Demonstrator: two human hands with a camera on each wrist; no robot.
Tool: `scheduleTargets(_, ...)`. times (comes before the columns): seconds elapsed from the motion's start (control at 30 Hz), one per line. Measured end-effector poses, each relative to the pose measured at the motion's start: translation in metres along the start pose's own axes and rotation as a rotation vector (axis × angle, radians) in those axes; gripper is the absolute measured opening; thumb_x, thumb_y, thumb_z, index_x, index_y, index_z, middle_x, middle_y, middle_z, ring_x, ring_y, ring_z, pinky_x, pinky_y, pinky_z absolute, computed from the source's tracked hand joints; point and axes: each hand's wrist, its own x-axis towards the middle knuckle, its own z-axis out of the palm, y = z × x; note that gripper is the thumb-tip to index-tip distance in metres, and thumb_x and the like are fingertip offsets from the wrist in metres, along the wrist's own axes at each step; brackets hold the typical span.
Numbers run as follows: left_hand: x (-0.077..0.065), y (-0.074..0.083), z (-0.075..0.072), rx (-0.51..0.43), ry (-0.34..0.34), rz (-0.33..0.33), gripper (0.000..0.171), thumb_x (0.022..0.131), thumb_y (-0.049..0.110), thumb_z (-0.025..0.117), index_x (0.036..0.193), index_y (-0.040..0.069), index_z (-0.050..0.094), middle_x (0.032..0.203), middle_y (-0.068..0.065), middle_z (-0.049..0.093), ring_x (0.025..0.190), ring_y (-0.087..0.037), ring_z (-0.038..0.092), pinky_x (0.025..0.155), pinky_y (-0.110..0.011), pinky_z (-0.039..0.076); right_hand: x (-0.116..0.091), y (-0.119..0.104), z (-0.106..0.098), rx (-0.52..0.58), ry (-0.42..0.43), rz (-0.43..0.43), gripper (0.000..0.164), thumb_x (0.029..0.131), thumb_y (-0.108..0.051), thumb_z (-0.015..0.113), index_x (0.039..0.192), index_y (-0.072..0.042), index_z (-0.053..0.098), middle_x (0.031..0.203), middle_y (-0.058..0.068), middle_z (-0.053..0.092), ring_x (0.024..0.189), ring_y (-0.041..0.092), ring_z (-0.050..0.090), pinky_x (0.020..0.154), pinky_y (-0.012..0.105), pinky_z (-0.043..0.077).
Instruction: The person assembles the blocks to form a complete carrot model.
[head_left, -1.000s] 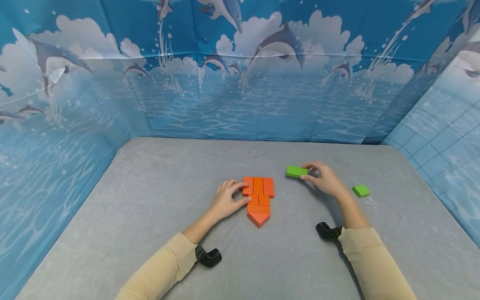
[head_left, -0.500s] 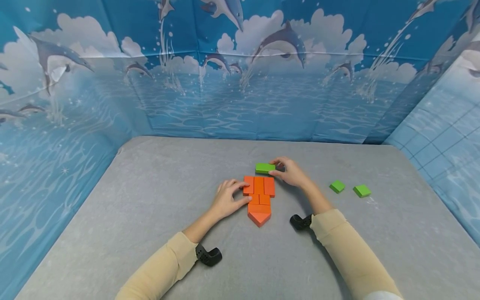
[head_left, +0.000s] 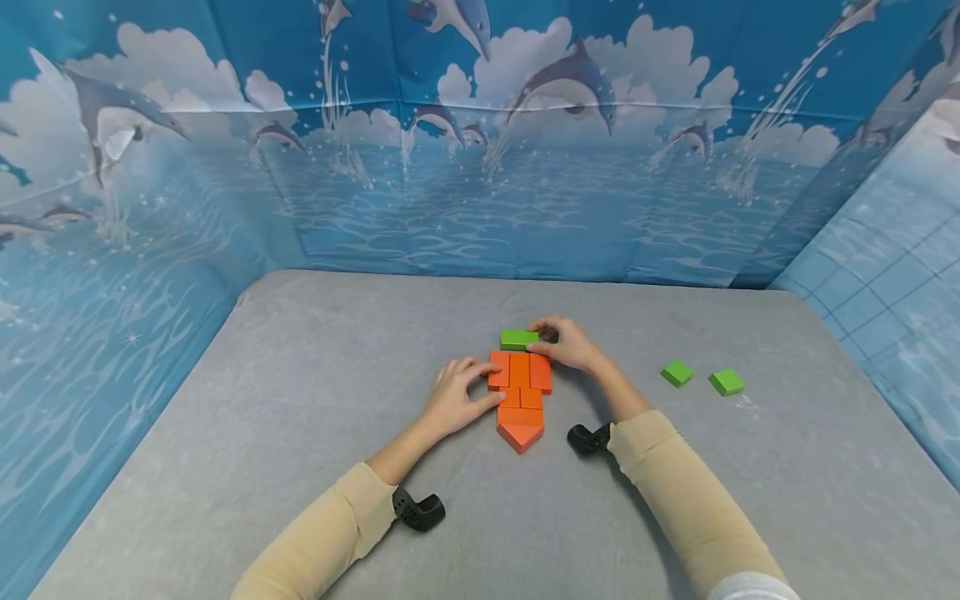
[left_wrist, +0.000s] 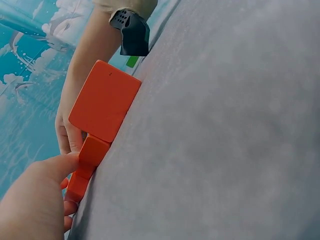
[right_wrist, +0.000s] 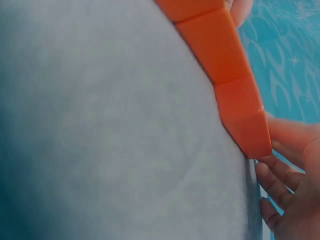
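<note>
Several orange blocks [head_left: 519, 371] lie flat together in an arrow-like shape, its point facing the person. On their left side the left hand [head_left: 457, 396] holds the upper-left orange block, with thumb and fingers around it; in the left wrist view, the thumb [left_wrist: 62, 165] touches orange. Just beyond the far row, a long green block [head_left: 516, 339] is pinched at its right end by the right hand [head_left: 567, 344]. In the right wrist view the hand [right_wrist: 300, 185] is behind the orange blocks [right_wrist: 240, 105], which hide the green one.
Two small green blocks [head_left: 677, 373] lie apart to the right on the grey cloth-covered table [head_left: 337, 358]. A blue dolphin-print curtain [head_left: 465, 208] stands behind the table and along its sides. Black wrist mounts [head_left: 420, 510] stick out below both forearms.
The right hand has carried the long green block leftward to the far side of the orange blocks, uncovering a second small green block. The left hand has stayed in place.
</note>
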Motion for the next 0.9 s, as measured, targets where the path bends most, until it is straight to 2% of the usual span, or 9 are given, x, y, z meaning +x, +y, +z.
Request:
scheduleTargets(0.13, 0.0001, 0.0004, -0.0007, -0.003, -0.002, 0.002, 0.041, 0.081, 0.036, 0.067, 0.116, 0.015, 0.062, 0.106, -0.005, 0.057, 0.097, -0.021, 0.046, 0.091, -0.043, 0.032, 0.0007, 0.0021, -0.0006, 0.018, -0.006, 0.025, 0.029, 0.090, -0.017, 0.057, 0.114, 0.000, 0.060, 0.105, 0.017, 0.058, 0.090, 0.026, 0.052, 0.073, 0.034, 0.045)
scheduleTargets(0.27, -0.0003, 0.0006, -0.0011, -0.008, -0.005, 0.000, 0.041, 0.081, 0.036, 0.067, 0.116, 0.015, 0.062, 0.106, -0.005, 0.057, 0.097, -0.021, 0.046, 0.091, -0.043, 0.032, 0.0005, 0.0023, -0.0005, 0.013, 0.000, 0.023, 0.026, 0.092, -0.016, 0.054, 0.112, 0.000, 0.060, 0.101, 0.015, 0.059, 0.087, 0.024, 0.051, 0.073, 0.033, 0.042)
scheduleTargets(0.53, -0.0007, 0.0008, -0.0004, -0.015, 0.007, 0.009, 0.041, 0.081, 0.035, 0.067, 0.116, 0.014, 0.062, 0.105, -0.006, 0.057, 0.096, -0.022, 0.046, 0.091, -0.044, 0.032, -0.0004, 0.0037, -0.0004, 0.052, -0.020, 0.032, 0.024, 0.091, -0.016, 0.057, 0.109, -0.002, 0.063, 0.098, 0.013, 0.060, 0.087, 0.023, 0.050, 0.072, 0.031, 0.042)
scheduleTargets(0.77, -0.0004, 0.0011, -0.0008, -0.014, 0.002, 0.002, 0.040, 0.081, 0.035, 0.068, 0.115, 0.015, 0.062, 0.106, -0.003, 0.057, 0.097, -0.020, 0.046, 0.091, -0.043, 0.033, -0.0031, 0.0020, -0.0029, 0.109, -0.044, 0.033, 0.024, 0.089, -0.015, 0.059, 0.109, -0.001, 0.063, 0.094, 0.012, 0.060, 0.078, 0.021, 0.050, 0.062, 0.029, 0.043)
scheduleTargets(0.9, -0.0004, 0.0015, -0.0009, -0.015, 0.000, -0.002, 0.040, 0.080, 0.035, 0.068, 0.115, 0.016, 0.062, 0.106, -0.003, 0.057, 0.097, -0.020, 0.046, 0.091, -0.043, 0.032, -0.0031, 0.0019, -0.0031, 0.127, -0.054, 0.037, 0.024, 0.089, -0.015, 0.059, 0.109, -0.001, 0.063, 0.093, 0.012, 0.060, 0.076, 0.021, 0.050, 0.061, 0.028, 0.044)
